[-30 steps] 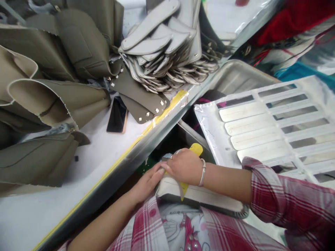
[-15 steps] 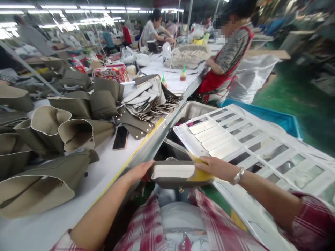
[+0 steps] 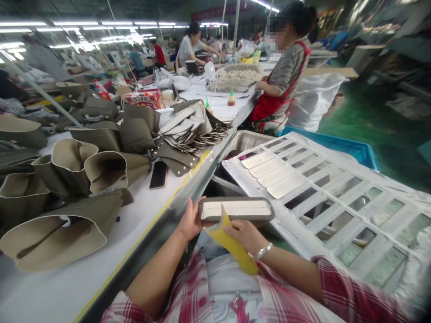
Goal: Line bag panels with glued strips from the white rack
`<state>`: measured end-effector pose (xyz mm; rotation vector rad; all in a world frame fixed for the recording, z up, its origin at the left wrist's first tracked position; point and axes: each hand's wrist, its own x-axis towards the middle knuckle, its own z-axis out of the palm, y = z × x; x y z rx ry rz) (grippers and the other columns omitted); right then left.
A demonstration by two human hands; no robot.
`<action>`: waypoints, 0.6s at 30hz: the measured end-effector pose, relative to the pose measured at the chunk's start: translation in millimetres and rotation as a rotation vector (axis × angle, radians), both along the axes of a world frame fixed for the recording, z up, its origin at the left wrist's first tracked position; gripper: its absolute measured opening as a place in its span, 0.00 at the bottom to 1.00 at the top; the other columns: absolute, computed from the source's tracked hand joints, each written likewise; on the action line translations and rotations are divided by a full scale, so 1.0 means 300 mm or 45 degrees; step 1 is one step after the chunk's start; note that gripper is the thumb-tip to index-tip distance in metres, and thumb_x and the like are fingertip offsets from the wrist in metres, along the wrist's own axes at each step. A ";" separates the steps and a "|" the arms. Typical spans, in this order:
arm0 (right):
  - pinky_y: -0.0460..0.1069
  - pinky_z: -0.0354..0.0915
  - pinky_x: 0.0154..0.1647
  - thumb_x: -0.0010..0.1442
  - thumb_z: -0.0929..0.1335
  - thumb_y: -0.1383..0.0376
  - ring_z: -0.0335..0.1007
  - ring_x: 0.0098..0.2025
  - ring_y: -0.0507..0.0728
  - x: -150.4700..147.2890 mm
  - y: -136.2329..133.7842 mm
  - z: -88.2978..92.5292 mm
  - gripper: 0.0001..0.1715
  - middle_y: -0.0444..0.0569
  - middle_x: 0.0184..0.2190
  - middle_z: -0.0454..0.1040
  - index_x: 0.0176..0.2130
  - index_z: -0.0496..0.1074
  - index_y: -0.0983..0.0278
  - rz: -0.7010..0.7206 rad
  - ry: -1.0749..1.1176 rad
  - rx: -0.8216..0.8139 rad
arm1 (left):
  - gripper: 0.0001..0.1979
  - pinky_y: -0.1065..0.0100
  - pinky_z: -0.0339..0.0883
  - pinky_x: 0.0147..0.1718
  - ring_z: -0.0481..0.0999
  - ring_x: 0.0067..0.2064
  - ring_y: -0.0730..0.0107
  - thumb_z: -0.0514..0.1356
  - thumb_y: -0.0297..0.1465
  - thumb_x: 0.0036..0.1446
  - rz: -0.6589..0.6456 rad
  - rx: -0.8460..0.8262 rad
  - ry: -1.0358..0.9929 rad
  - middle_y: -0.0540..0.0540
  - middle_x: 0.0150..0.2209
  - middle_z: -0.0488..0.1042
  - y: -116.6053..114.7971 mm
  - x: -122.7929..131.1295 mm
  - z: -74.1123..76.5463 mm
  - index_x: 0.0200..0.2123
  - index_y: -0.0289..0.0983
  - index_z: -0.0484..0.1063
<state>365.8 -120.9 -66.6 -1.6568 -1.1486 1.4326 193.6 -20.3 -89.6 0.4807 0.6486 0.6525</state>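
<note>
In front of my body is a grey-brown bag piece (image 3: 235, 219), its long narrow side turned up and showing a white strip (image 3: 245, 209) framed by a dark rim. My left hand (image 3: 191, 219) grips its left end, thumb up, with the other fingers partly hidden. Between the fingers of my right hand (image 3: 245, 235) is a curled yellow strip (image 3: 232, 244), perhaps backing paper. It hangs below and in front of the bag piece, and its pointed tip overlaps the white strip.
Open bag bodies (image 3: 63, 237), a phone (image 3: 158, 175) and stacked flaps (image 3: 188, 125) lie on the left table. A slotted white board (image 3: 316, 179) holding several pale strips rests at right, near a blue crate (image 3: 357, 150). A co-worker (image 3: 283, 76) in a red apron stands beyond.
My right hand has moved left and down with the yellow strip, away from the bag piece's right end. More of the white strip shows. My left hand keeps hold of the left end.
</note>
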 end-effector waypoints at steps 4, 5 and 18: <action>0.42 0.57 0.15 0.59 0.63 0.61 0.57 0.13 0.48 -0.141 0.037 -0.018 0.14 0.40 0.11 0.62 0.26 0.66 0.67 -0.139 0.142 -0.257 | 0.32 0.57 0.66 0.48 0.71 0.49 0.56 0.43 0.55 0.57 0.091 0.025 -0.173 0.42 0.48 0.71 -0.017 -0.013 -0.037 0.56 0.41 0.62; 0.42 0.59 0.15 0.60 0.63 0.61 0.59 0.13 0.49 -0.173 0.042 -0.024 0.13 0.40 0.11 0.63 0.27 0.66 0.66 -0.168 0.205 -0.317 | 0.33 0.58 0.65 0.48 0.71 0.50 0.56 0.43 0.55 0.57 0.107 0.032 -0.185 0.41 0.48 0.72 -0.021 -0.014 -0.044 0.56 0.40 0.62; 0.43 0.63 0.17 0.57 0.65 0.56 0.64 0.15 0.50 -0.210 0.088 -0.073 0.16 0.45 0.16 0.70 0.32 0.68 0.68 -0.197 0.656 -0.472 | 0.37 0.60 0.63 0.50 0.65 0.55 0.55 0.39 0.58 0.55 0.208 0.339 0.071 0.42 0.55 0.65 -0.027 0.030 -0.051 0.58 0.40 0.55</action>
